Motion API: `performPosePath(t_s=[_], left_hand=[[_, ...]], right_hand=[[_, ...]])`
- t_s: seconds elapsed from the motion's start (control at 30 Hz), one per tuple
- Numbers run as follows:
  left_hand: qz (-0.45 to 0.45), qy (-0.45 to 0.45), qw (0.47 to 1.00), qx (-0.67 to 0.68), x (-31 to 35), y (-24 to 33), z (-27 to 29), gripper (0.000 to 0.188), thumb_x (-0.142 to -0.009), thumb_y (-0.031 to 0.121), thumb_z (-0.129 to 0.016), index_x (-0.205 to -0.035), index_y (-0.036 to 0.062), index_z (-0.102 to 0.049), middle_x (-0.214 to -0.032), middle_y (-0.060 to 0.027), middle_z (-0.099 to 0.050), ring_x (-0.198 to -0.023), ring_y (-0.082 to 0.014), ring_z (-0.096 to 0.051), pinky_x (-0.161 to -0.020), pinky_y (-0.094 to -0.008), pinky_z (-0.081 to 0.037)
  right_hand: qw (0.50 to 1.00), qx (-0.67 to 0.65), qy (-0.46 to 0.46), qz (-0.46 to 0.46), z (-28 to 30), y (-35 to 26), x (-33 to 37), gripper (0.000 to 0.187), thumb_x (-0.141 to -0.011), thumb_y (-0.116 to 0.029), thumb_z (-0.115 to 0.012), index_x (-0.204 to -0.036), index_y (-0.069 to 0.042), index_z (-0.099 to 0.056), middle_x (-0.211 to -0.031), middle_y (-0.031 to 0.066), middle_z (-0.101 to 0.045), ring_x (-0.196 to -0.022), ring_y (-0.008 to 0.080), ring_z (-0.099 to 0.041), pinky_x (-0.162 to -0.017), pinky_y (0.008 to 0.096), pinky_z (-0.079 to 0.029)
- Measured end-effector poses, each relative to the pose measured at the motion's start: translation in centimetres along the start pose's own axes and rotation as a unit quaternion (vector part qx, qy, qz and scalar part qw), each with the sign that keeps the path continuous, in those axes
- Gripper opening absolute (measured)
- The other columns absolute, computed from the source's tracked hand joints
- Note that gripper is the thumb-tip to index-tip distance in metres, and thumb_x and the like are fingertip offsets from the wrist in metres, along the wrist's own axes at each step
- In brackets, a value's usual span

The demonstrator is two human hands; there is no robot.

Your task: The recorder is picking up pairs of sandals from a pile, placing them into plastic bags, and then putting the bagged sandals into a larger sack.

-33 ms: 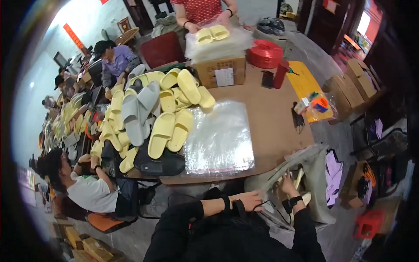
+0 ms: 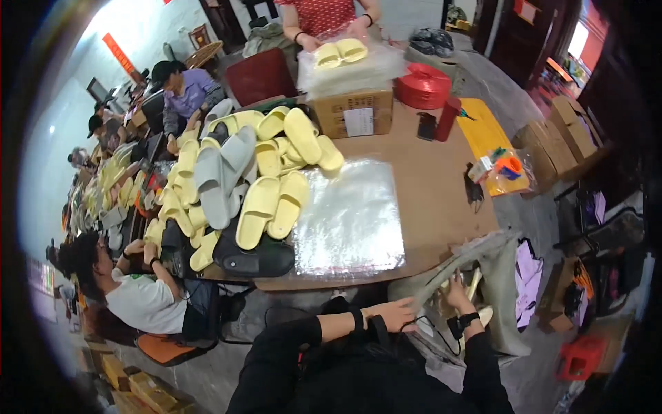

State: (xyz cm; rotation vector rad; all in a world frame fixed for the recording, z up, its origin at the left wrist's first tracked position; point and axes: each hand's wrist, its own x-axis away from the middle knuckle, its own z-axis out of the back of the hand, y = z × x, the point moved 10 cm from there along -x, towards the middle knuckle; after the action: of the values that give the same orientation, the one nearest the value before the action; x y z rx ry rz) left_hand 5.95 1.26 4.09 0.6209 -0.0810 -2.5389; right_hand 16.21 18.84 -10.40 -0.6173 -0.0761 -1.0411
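At the table's near right edge stands a large grey-green sack (image 2: pixel 500 314), its mouth gaping upward. My right hand (image 2: pixel 457 293) is inside that mouth, fingers apart beside pale yellow slippers (image 2: pixel 485 316). What its fingertips touch is partly hidden. My left hand (image 2: pixel 394 314) lies across the sack's left side, fingers stretched toward the opening, and a dark cord loops beside them. Ahead on the table is a flat stack of clear plastic bags (image 2: pixel 348 221). Left of it rises a pile of yellow slippers (image 2: pixel 258 214), with grey slippers (image 2: pixel 214 176) on top.
Across the table a person in red handles yellow slippers (image 2: pixel 341 53) on plastic above a cardboard box (image 2: pixel 355 116). A red twine roll (image 2: pixel 423 86), a phone (image 2: pixel 427 127) and a yellow sheet (image 2: pixel 483 124) lie right. Other people sit left. A red stool (image 2: pixel 583 357) stands lower right.
The whole view has shifted slightly, with the table's things a little farther right. My hands keep almost the same place at the sack.
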Motion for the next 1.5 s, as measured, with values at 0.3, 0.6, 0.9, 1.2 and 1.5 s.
performPosePath(t_s=[0.3, 0.6, 0.9, 1.2, 1.5], left_hand=[[0.317, -0.017, 0.948, -0.028, 14.6, -11.8, 9.6, 0.044, -0.074, 0.017, -0.061, -0.117, 0.0178, -0.053, -0.12, -0.0155, -0.049, -0.116, -0.0294, -0.043, -0.101, -0.047, -0.03], [0.732, 0.487, 0.415, -0.233, 47.6, -20.3, 27.1, 0.081, -0.077, 0.034, -0.067, -0.13, -0.0097, -0.025, -0.131, -0.0247, -0.035, -0.117, -0.0367, -0.038, -0.098, -0.0406, -0.031], [0.581, 0.703, 0.345, 0.223, 53.3, -27.4, 32.3, 0.023, -0.086, 0.022, -0.059, -0.097, 0.0028, -0.051, -0.075, -0.0006, -0.051, -0.066, -0.0102, -0.046, -0.059, -0.0262, -0.039], [0.415, 0.723, 0.486, 0.262, 41.0, -24.8, 40.1, 0.018, -0.088, 0.009, -0.054, -0.106, 0.0054, -0.05, -0.082, 0.0017, -0.051, -0.068, -0.0065, -0.045, -0.063, -0.0211, -0.038], [0.363, 0.702, 0.517, 0.329, 29.7, -18.4, 42.3, 0.024, -0.089, 0.003, -0.048, -0.113, 0.0027, -0.045, -0.097, -0.0016, -0.051, -0.076, -0.0076, -0.046, -0.065, -0.0228, -0.039]], right_hand=[[0.981, -0.178, 0.033, -0.065, 7.6, -6.0, 8.3, 0.036, -0.086, -0.02, -0.056, -0.115, 0.001, -0.052, -0.105, 0.0162, -0.061, -0.094, 0.0238, -0.06, -0.081, 0.0311, -0.045], [0.924, -0.375, -0.064, 0.022, 9.5, -27.0, 11.1, 0.034, -0.088, -0.009, -0.054, -0.121, -0.003, -0.049, -0.108, 0.0092, -0.059, -0.095, 0.0151, -0.055, -0.083, 0.0281, -0.044], [0.945, -0.298, -0.1, 0.095, 5.1, -35.6, 6.7, 0.037, -0.086, -0.02, -0.058, -0.119, -0.004, -0.051, -0.106, 0.0126, -0.06, -0.094, 0.0206, -0.058, -0.081, 0.0308, -0.046], [0.972, -0.069, 0.128, 0.185, 8.5, -37.2, -5.1, 0.058, -0.075, -0.034, -0.068, -0.124, -0.009, -0.048, -0.131, 0.0186, -0.042, -0.118, 0.0353, -0.041, -0.095, 0.04, -0.037], [0.957, 0.148, -0.238, 0.077, -12.8, -29.0, -15.3, 0.074, -0.077, -0.056, -0.053, -0.138, -0.022, -0.03, -0.143, 0.0148, -0.023, -0.128, 0.0452, -0.021, -0.098, 0.0635, -0.022]])
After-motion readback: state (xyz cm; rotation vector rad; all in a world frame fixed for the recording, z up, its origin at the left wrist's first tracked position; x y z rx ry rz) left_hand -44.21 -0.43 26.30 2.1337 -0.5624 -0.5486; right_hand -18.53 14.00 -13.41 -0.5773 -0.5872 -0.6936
